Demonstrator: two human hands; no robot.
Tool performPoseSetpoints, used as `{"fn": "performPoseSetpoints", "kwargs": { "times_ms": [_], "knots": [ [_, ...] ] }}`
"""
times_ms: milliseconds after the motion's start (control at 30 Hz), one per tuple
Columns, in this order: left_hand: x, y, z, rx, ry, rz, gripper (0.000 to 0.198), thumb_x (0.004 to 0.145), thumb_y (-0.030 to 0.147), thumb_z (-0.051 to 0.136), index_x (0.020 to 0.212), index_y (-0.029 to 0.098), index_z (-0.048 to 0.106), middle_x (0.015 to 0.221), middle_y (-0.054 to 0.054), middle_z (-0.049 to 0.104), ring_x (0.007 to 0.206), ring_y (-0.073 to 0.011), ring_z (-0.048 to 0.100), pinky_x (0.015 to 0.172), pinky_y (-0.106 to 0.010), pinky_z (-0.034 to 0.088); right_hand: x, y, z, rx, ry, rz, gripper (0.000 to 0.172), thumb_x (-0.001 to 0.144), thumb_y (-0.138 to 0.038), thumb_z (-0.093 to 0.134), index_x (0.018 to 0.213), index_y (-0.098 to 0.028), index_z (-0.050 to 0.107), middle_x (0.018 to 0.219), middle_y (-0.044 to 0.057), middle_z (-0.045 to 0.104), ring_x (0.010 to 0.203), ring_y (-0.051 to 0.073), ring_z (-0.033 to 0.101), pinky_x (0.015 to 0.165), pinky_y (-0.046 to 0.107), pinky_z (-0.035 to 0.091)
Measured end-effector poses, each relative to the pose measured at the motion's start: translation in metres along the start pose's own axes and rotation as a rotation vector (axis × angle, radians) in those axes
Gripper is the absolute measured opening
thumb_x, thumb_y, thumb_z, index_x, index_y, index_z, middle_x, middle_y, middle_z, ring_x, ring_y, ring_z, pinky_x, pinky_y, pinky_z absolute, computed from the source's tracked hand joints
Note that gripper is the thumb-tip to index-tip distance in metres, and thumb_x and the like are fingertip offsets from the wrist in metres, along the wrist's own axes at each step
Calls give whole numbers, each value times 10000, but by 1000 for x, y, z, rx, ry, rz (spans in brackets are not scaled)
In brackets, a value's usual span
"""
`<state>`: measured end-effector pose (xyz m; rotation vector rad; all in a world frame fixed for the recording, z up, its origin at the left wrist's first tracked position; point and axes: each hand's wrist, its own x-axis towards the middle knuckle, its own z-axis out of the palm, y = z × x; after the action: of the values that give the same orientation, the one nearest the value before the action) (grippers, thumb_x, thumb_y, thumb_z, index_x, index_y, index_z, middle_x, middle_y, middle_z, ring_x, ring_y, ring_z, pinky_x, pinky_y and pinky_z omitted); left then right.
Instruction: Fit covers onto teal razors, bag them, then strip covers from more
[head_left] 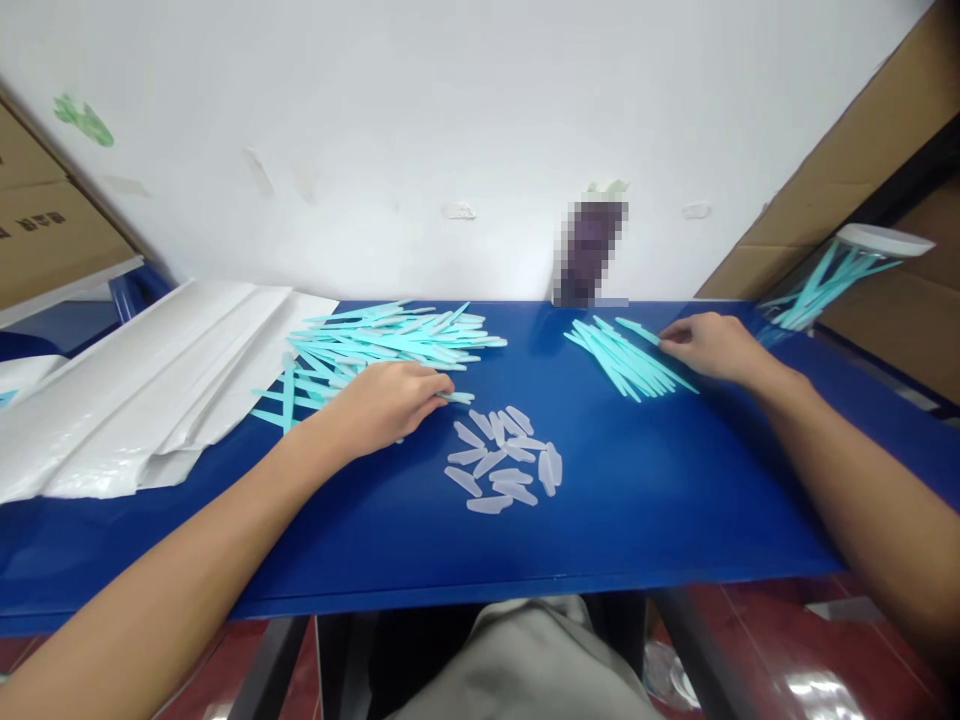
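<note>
My left hand (pixel 397 400) is closed in a pinch at the near right edge of a large heap of slim turquoise sticks (pixel 390 335), tapered like eyebrow razors. The end of a turquoise stick (pixel 459 398) pokes out past its fingertips. At the right, my right hand (pixel 705 345) pinches the end of another turquoise stick (pixel 637 330), beside a smaller, roughly aligned pile of such sticks (pixel 626 362). Between the hands and nearer to me lie several loose translucent white covers (pixel 502 460), small and blade-shaped.
White plastic bags (pixel 150 390) lie stacked at the left of the blue table (pixel 375 560). A clear jar (pixel 832 280) holding turquoise sticks leans at the far right. Cardboard boxes (pixel 60 220) flank the left, and a white wall (pixel 450 120) rises behind. A pixelated dark object (pixel 591 250) is at the wall.
</note>
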<state>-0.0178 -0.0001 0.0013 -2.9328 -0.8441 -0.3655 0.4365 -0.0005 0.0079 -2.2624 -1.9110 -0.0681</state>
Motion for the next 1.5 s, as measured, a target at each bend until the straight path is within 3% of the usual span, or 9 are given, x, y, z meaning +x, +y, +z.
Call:
{"fn": "performPoseSetpoints", "kwargs": {
  "times_ms": [167,533,833,1000,1133,1267,1333,1433,1500],
  "knots": [
    [0,1,-1,-1,-20,-1,328,1008,195,422,1193,156,690,1036,-125,750,934,-246,721,761,-335,561,-5,-12,-1,-4,-92,-18,325,913,-269,553,1059,-101,790,1087,164,768,986,265,688,839,306,463],
    [1,1,-2,-109,-75,-79,390,966,141,414,1250,155,682,1118,-140,701,1031,-267,676,835,-383,564,-16,-31,-10,25,-132,12,345,893,-225,514,1078,-140,792,1093,103,773,1005,242,693,884,280,475],
    [1,2,5,-213,-36,-82,423,938,98,357,1180,126,704,1077,-140,642,792,-179,643,681,-301,539,-28,-48,-16,-9,24,166,375,874,-436,503,1044,-209,749,1085,95,754,1042,322,659,797,365,455],
    [3,2,7,-252,166,2,383,997,156,365,1181,162,701,1141,-120,717,1033,-213,684,875,-343,569,-38,-63,-13,65,143,66,348,878,-432,499,894,-166,723,896,112,748,895,281,673,742,347,436],
    [8,11,-10,-321,554,-124,269,1022,290,487,1096,218,735,1043,-56,783,980,-201,730,885,-351,590,-49,-89,-12,190,224,-172,291,856,-399,532,782,-181,710,761,72,716,758,227,648,861,390,444],
    [27,21,-35,-615,897,-293,283,992,426,590,1136,214,711,1087,-56,770,1022,-222,747,920,-377,614,-68,-127,-26,279,213,-311,297,892,-491,530,811,-270,710,626,15,626,672,197,611,930,430,464],
    [42,28,-41,-783,924,-310,332,1000,463,575,1220,230,664,1156,-60,748,1104,-232,731,962,-392,611,-76,-145,-34,398,215,-412,301,897,-549,543,976,-323,726,755,24,675,779,219,658,888,409,509],
    [63,43,-35,-993,839,-285,351,1020,468,543,1277,240,621,1237,-67,721,1219,-248,681,1029,-428,587,-83,-167,-41,634,204,-603,469,890,-635,574,1250,-347,662,1179,51,691,1045,253,672,858,395,548],
    [72,56,-26,-1138,781,-271,345,1028,442,536,1284,223,613,1271,-79,710,1273,-258,647,1066,-452,563,-83,-178,-41,766,102,-661,462,938,-657,501,1203,-321,677,1190,39,696,1028,237,679,810,368,557]
  ]
}}
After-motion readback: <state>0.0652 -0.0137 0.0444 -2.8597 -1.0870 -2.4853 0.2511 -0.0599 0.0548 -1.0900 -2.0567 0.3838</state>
